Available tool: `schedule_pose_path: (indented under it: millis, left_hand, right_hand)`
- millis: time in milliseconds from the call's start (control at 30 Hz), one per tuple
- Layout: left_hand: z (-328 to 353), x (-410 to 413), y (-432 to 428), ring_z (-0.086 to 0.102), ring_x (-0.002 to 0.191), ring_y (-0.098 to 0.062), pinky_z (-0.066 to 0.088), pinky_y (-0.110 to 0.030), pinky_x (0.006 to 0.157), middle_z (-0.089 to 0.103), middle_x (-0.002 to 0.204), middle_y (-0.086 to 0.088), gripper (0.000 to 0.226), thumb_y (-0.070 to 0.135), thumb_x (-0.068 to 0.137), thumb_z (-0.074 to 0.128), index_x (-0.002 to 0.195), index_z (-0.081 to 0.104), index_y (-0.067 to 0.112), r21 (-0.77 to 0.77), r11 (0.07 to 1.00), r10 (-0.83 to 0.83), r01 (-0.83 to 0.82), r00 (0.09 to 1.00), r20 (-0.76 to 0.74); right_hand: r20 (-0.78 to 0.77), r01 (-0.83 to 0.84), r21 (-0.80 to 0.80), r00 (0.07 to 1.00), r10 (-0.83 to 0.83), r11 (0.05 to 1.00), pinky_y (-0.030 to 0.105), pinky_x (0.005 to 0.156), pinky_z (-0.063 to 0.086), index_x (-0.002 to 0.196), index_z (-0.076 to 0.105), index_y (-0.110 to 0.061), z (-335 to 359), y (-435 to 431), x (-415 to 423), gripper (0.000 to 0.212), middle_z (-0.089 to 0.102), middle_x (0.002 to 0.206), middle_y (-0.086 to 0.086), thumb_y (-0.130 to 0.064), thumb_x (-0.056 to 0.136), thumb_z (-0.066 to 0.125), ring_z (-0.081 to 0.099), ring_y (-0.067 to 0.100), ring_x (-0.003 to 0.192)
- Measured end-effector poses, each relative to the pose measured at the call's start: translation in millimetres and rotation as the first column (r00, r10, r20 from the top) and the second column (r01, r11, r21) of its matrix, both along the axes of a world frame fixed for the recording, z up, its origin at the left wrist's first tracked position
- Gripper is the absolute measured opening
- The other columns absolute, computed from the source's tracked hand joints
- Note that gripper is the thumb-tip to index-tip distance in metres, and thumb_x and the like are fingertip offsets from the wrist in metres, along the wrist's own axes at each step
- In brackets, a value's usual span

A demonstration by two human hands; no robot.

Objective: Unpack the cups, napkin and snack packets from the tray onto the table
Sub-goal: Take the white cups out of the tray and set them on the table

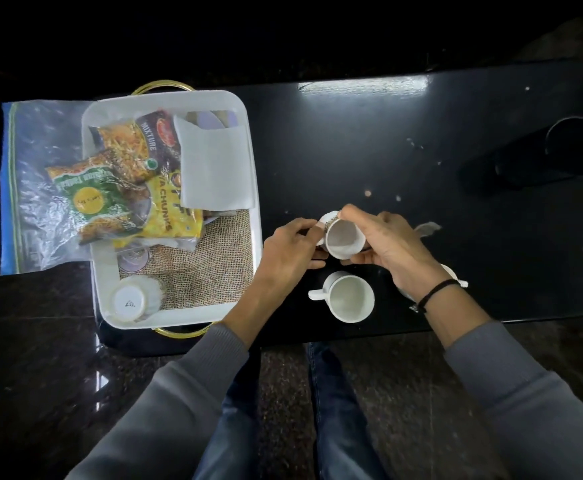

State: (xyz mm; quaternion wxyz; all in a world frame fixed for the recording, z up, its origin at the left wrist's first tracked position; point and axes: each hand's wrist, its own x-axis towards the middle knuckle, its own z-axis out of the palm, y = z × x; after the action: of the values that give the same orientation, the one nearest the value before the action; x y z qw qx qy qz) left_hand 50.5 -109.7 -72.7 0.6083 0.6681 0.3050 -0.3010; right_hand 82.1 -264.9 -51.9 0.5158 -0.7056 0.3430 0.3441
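Note:
A white tray [110, 282] with gold handles stands at the table's left end. In it lie several snack packets [123, 188], a white napkin [214, 168] and a white cup [136, 299] turned upside down in the near left corner. Right of the tray, both hands hold one white cup [343, 240] just above the table: my left hand [290, 251] pinches its handle side, my right hand [394, 247] wraps its right side. Another white cup [350, 297] stands upright on the table just below them. A third white cup [451, 271] is mostly hidden under my right wrist.
A clear plastic zip bag [37, 188] lies left of the tray, partly under it. A dark round holder [574, 147] stands at the far right of the black table [421, 133]. A crumpled scrap [427, 228] lies beyond my right hand. My legs are under the near edge.

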Motion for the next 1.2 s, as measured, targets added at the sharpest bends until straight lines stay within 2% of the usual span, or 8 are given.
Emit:
schedule_pose_path:
  millis: [200,400,600,700,767,867,1033,1200]
  left_hand:
    - [-6.2,3.9,-1.7,0.078,0.087,-0.018,0.065,-0.030,0.075,0.077,0.105,-0.008,0.026,0.023,0.102,0.054,0.117,0.073,0.016,0.046,0.997,-0.058,0.058,0.998,-0.005]
    - [-8.0,8.0,-0.6,0.079,0.080,-0.018,0.064,-0.023,0.066,0.077,0.101,-0.010,0.027,0.028,0.102,0.054,0.113,0.074,0.015,0.066,0.996,-0.065,0.067,0.997,-0.044]
    - [1.8,8.0,-0.8,0.078,0.078,-0.023,0.065,-0.032,0.072,0.076,0.096,-0.009,0.032,0.034,0.106,0.046,0.122,0.067,0.015,0.151,0.981,-0.116,0.122,0.992,-0.043]
    - [11.2,6.5,4.2,0.076,0.077,-0.025,0.061,-0.048,0.084,0.076,0.089,-0.005,0.037,0.046,0.104,0.041,0.117,0.065,0.021,0.294,0.930,-0.216,0.222,0.975,-0.055]
    - [21.3,5.8,10.3,0.074,0.087,-0.029,0.059,-0.051,0.089,0.076,0.095,-0.004,0.040,0.052,0.103,0.039,0.116,0.065,0.024,0.334,0.913,-0.226,0.234,0.972,-0.065]
    - [35.1,3.9,25.5,0.073,0.092,-0.030,0.057,-0.049,0.091,0.076,0.101,-0.003,0.042,0.055,0.102,0.039,0.116,0.065,0.024,0.375,0.900,-0.223,0.222,0.974,-0.043]
    - [52.8,-3.5,65.4,0.072,0.095,-0.026,0.055,-0.044,0.091,0.077,0.102,0.001,0.034,0.047,0.102,0.043,0.115,0.066,0.026,0.491,0.843,-0.245,0.217,0.970,-0.007]
    - [61.0,-20.9,127.4,0.069,0.097,-0.025,0.054,-0.035,0.077,0.072,0.093,0.006,0.020,0.031,0.097,0.057,0.112,0.070,0.025,0.528,0.831,-0.242,0.176,0.969,0.058]
  right_hand:
    - [-0.055,-0.044,-0.034,0.998,0.042,0.998,0.039,0.068,0.067,0.106,0.067,-0.005,-5.0,-0.2,5.8,0.063,0.073,0.105,0.013,-0.055,0.069,0.075,0.080,0.028,0.068]
    - [-0.044,-0.124,-0.065,0.992,0.122,0.990,0.023,0.053,0.060,0.108,0.069,-0.004,-6.7,-3.7,7.8,0.065,0.076,0.101,0.013,-0.061,0.076,0.071,0.079,0.022,0.060]
    - [0.037,-0.301,-0.350,0.942,0.334,0.887,0.014,0.039,0.042,0.076,0.064,-0.008,1.5,-7.6,7.4,0.067,0.075,0.070,0.007,-0.074,0.085,0.057,0.067,0.008,0.041]
    - [0.110,-0.292,-0.445,0.920,0.376,0.847,0.024,0.048,0.039,0.079,0.063,-0.006,7.3,-5.6,9.0,0.063,0.069,0.073,0.003,-0.068,0.089,0.058,0.063,0.014,0.059]
    - [0.148,-0.287,-0.470,0.906,0.395,0.835,0.022,0.052,0.035,0.084,0.065,-0.007,13.2,-2.0,10.4,0.056,0.065,0.077,-0.001,-0.063,0.091,0.060,0.058,0.009,0.068]
    - [0.198,-0.325,-0.458,0.870,0.451,0.828,0.020,0.055,0.035,0.081,0.066,-0.013,22.7,13.4,11.0,0.046,0.065,0.080,-0.005,-0.058,0.092,0.062,0.060,0.008,0.076]
    - [0.260,-0.410,-0.420,0.800,0.540,0.810,0.015,0.051,0.035,0.078,0.066,-0.022,34.3,67.6,9.1,0.035,0.066,0.069,-0.012,-0.052,0.094,0.063,0.062,-0.003,0.060]
    - [0.267,-0.596,-0.304,0.696,0.666,0.744,0.028,0.066,0.055,0.086,0.072,-0.022,31.2,139.0,-3.9,0.024,0.075,0.078,-0.006,-0.043,0.094,0.065,0.072,0.012,0.076]
